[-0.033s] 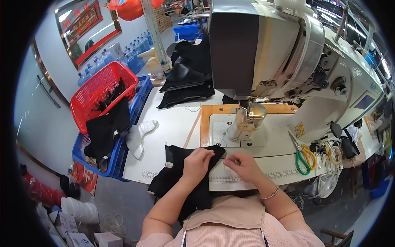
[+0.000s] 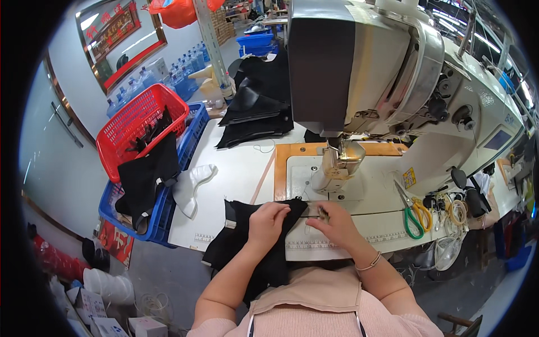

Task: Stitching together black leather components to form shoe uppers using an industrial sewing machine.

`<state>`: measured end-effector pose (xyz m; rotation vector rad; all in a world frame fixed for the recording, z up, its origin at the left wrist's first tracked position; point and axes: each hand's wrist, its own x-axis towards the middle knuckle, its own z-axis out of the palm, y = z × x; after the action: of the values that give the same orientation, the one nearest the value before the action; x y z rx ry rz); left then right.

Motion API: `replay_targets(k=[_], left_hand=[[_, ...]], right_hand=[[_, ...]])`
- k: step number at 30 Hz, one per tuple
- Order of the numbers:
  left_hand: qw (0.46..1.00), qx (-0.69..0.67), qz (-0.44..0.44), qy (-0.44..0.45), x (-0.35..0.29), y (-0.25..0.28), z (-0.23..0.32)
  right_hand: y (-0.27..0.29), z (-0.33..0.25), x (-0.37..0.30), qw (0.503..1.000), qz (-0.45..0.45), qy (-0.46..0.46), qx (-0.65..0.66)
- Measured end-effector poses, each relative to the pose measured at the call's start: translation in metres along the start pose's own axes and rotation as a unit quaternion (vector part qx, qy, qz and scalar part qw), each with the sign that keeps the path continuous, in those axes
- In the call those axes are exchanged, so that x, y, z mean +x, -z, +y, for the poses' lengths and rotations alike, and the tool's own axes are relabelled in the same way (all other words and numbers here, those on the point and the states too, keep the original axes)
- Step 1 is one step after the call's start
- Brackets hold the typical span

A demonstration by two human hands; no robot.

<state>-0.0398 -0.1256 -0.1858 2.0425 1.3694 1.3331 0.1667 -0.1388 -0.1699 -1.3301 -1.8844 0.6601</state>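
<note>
A black fabric piece (image 2: 238, 238) with a small white tag hangs over the table's front edge and down onto my lap. My left hand (image 2: 266, 226) is over it, thumb and fingertips pinched together; whatever they hold, if anything, is too small to see. Just to the right, my right hand (image 2: 335, 224) is closed around a small dark metallic tool (image 2: 323, 214), mostly hidden by the fingers. The two hands are a short way apart, in front of the sewing machine's post (image 2: 332, 174).
The sewing machine head (image 2: 387, 62) looms above and behind my hands. Scissors with green handles (image 2: 414, 223) and yellow-handled scissors (image 2: 422, 212) lie at right. At left are a white curved piece (image 2: 192, 188), a red basket (image 2: 112, 137) and a blue crate (image 2: 163, 224). Black pieces (image 2: 255, 112) are stacked behind.
My right hand has turned slightly and its fingers have shifted, with the small metallic tool showing more. My left hand has stayed almost still, and so has the black fabric.
</note>
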Motion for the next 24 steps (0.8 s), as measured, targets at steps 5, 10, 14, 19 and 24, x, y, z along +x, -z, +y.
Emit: replay_targets(k=[5, 10, 14, 19, 24], left_hand=[[0.98, -0.135, 0.02, 0.144, -0.004, 0.0, -0.004], [0.992, -0.086, 0.025, 0.092, -0.005, -0.002, -0.004], [0.997, -0.028, 0.049, -0.045, -0.005, 0.012, 0.01], [0.938, 0.256, 0.225, -0.056, -0.051, 0.092, 0.03], [0.947, 0.047, -0.073, 0.309, -0.083, 0.138, 0.009]], right_hand=[[-0.025, -0.002, 0.0, 0.996, 0.027, 0.076, -0.045], [-0.038, -0.005, 0.009, 0.969, 0.092, 0.167, -0.157], [-0.039, -0.006, 0.015, 0.95, 0.065, 0.187, -0.24], [-0.039, -0.005, 0.015, 0.967, 0.052, 0.157, -0.196], [-0.039, -0.006, 0.019, 0.989, 0.036, 0.11, -0.089]])
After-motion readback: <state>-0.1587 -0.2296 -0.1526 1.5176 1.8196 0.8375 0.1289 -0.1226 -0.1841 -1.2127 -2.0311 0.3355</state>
